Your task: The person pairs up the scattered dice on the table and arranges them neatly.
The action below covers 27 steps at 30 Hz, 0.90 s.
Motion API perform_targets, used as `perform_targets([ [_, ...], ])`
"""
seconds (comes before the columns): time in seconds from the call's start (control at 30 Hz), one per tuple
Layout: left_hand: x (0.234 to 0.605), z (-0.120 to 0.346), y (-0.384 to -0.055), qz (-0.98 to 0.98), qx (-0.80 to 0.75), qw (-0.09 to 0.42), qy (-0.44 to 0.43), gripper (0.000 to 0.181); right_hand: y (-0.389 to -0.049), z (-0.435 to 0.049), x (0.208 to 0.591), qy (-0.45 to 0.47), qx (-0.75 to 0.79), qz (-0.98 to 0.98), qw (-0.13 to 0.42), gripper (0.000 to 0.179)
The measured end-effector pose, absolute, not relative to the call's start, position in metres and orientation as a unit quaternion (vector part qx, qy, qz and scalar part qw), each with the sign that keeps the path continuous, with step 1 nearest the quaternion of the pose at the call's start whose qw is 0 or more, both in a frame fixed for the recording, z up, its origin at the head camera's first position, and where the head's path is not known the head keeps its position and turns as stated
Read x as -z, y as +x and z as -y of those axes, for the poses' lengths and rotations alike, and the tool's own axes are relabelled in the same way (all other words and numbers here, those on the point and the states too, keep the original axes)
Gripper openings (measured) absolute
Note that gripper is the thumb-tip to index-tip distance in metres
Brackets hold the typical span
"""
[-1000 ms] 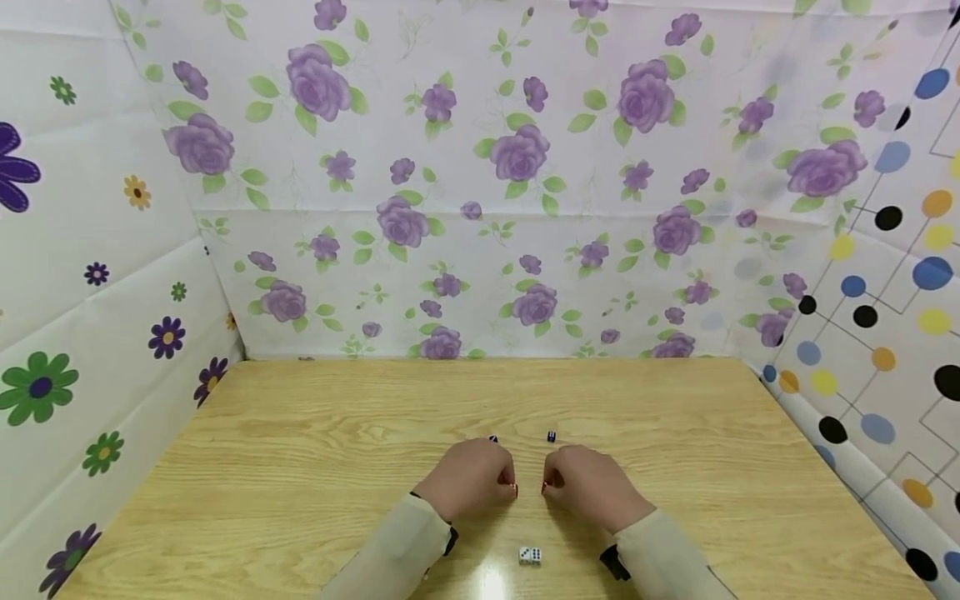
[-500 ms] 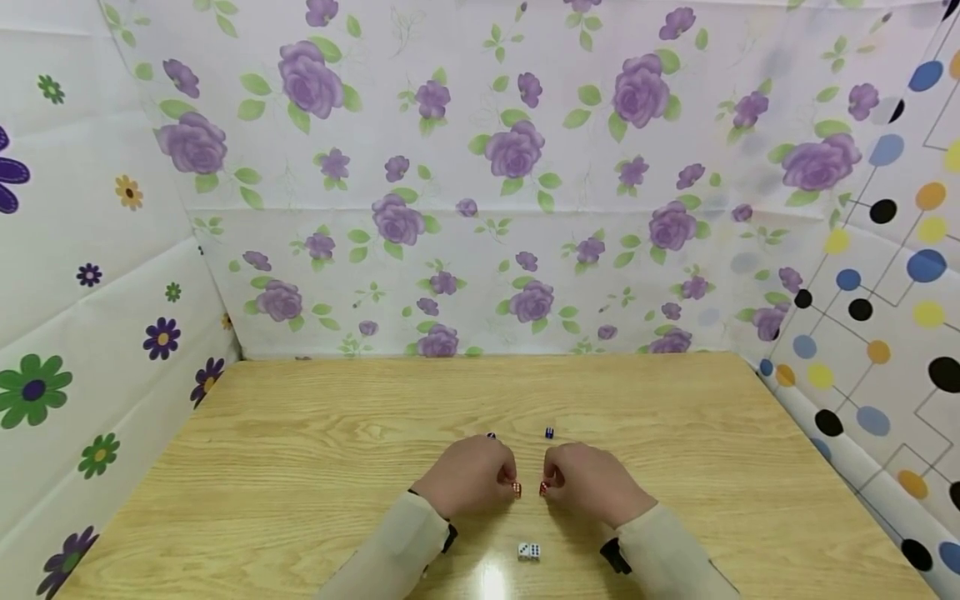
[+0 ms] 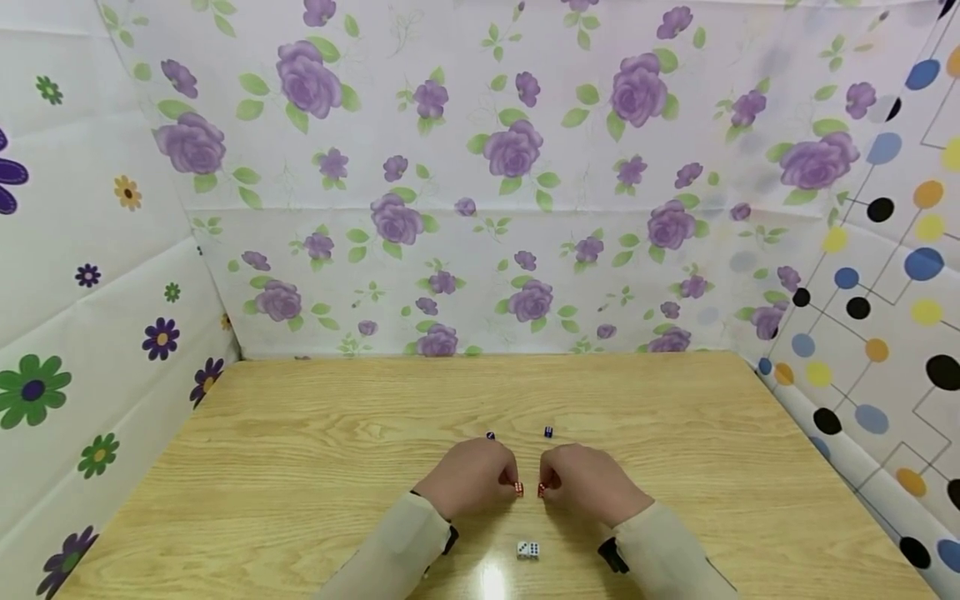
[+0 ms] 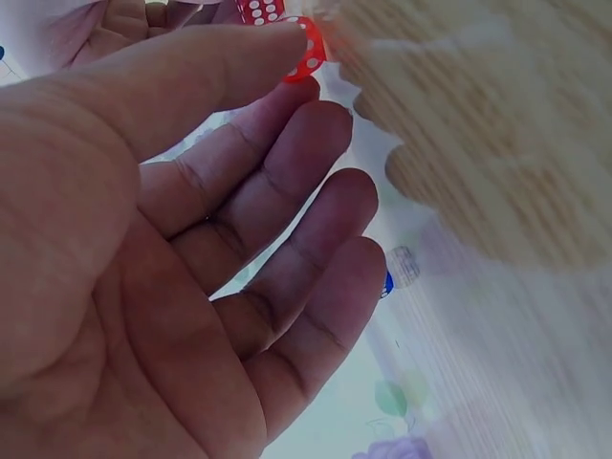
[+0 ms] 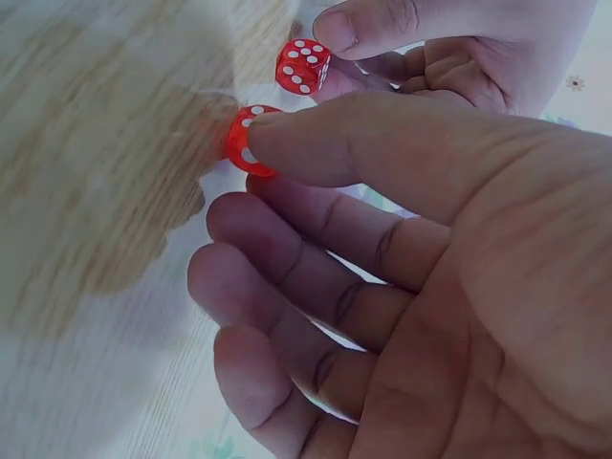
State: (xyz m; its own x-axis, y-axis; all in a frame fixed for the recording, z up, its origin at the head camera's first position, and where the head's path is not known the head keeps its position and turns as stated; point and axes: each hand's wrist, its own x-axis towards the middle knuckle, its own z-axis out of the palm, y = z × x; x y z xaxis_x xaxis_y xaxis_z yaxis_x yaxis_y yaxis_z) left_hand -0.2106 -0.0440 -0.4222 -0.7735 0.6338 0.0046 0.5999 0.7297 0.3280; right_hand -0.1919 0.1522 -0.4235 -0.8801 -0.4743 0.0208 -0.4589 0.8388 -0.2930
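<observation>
**Faces two red dice across a narrow gap, one to each hand**

Starts on the left with the left hand [image 3: 471, 477], reaching in over the wooden table [image 3: 337, 467] and slanting rightward. Shows the first blue die [image 3: 491, 435] just beyond its knuckles, nearer to this hand than to the other. Pinches the left red die [image 3: 519, 489] between thumb and index finger, leaving the other fingers loosely bent, as seen from the left wrist. Presents that cube at the very fingertips, on the inner side, toward the right.

Leaves a slim strip of table in the middle, with no contact between the red pair. Seems to turn, by judgement, on this gap and on the squareness of the facing sides; offers no long axis, being cubes. Lines up the left white die [image 3: 522, 549] and right white die [image 3: 534, 549] on the near side of the gap, side by side between the wrists.

Mirrors the grip with the right hand [image 3: 596, 482], clamping the right red die [image 3: 542, 490] between thumb and index finger, roughly level with its twin. Places the second blue die [image 3: 548, 432] just beyond. Cannot tell whether resting on wood or slightly lifted, for either red cube.
</observation>
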Motion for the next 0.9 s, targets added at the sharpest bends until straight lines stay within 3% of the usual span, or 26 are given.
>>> perform_targets([
  [0.2,0.4230,0.0442,-0.2113,-0.926,-0.155,0.062,0.339,0.003,-0.1914,-0.1507,0.4228,-0.251,0.158,-0.954,0.048,0.010],
  [0.9,0.4225,0.0397,-0.2091,-0.923,-0.155,0.061,0.346,0.005,-0.1910,-0.1501,0.4234,-0.270,0.157,-0.949,0.037,0.011],
])
